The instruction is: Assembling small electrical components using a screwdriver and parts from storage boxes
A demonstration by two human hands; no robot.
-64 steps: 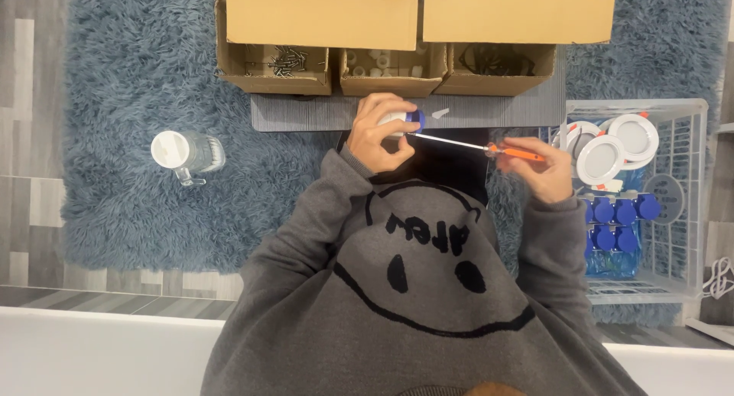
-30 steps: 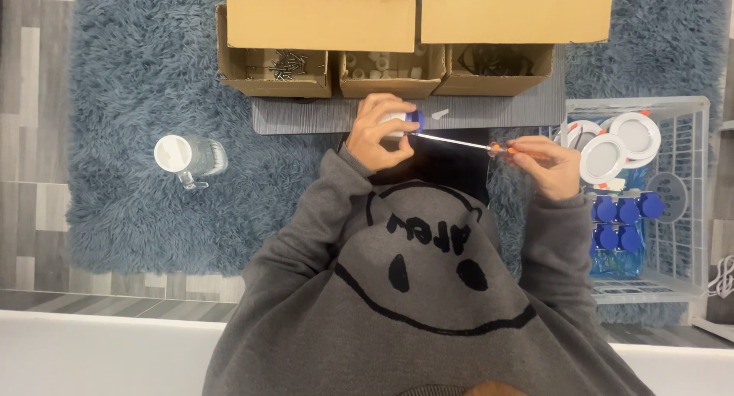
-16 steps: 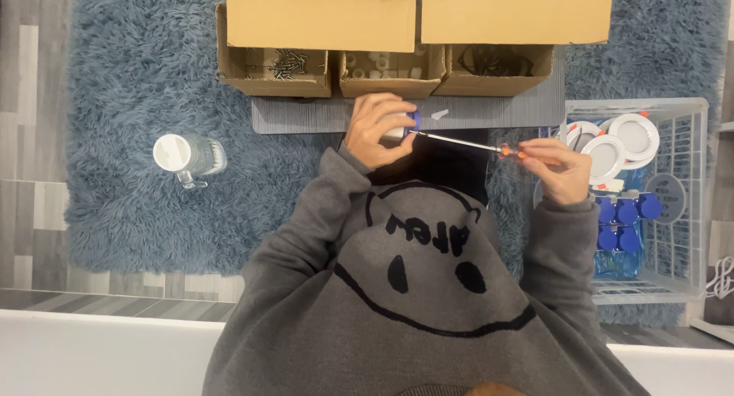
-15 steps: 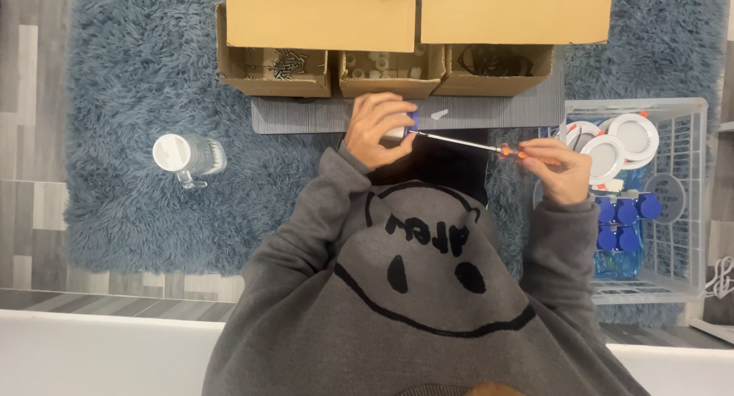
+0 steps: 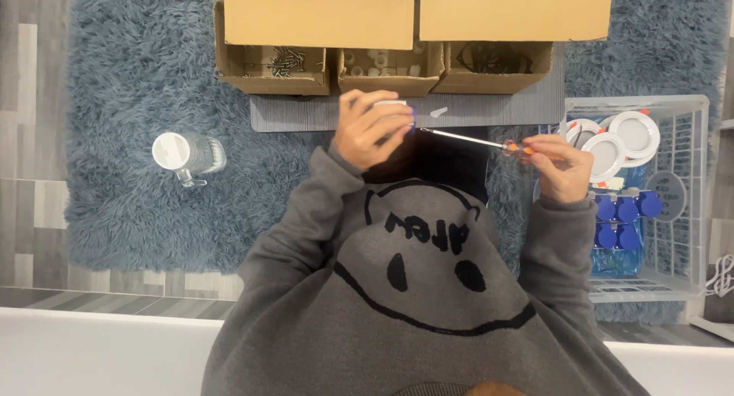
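over rug, hands (image 5: 373, 128) hold screwdriver (image 5: 474, 140).

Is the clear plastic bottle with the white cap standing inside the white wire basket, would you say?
No, the clear plastic bottle lies on the blue shaggy rug, far from the white wire basket.

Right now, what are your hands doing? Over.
Left hand grips a small white and blue part. Right hand holds the orange-handled screwdriver, tip at the part. Nothing between them.
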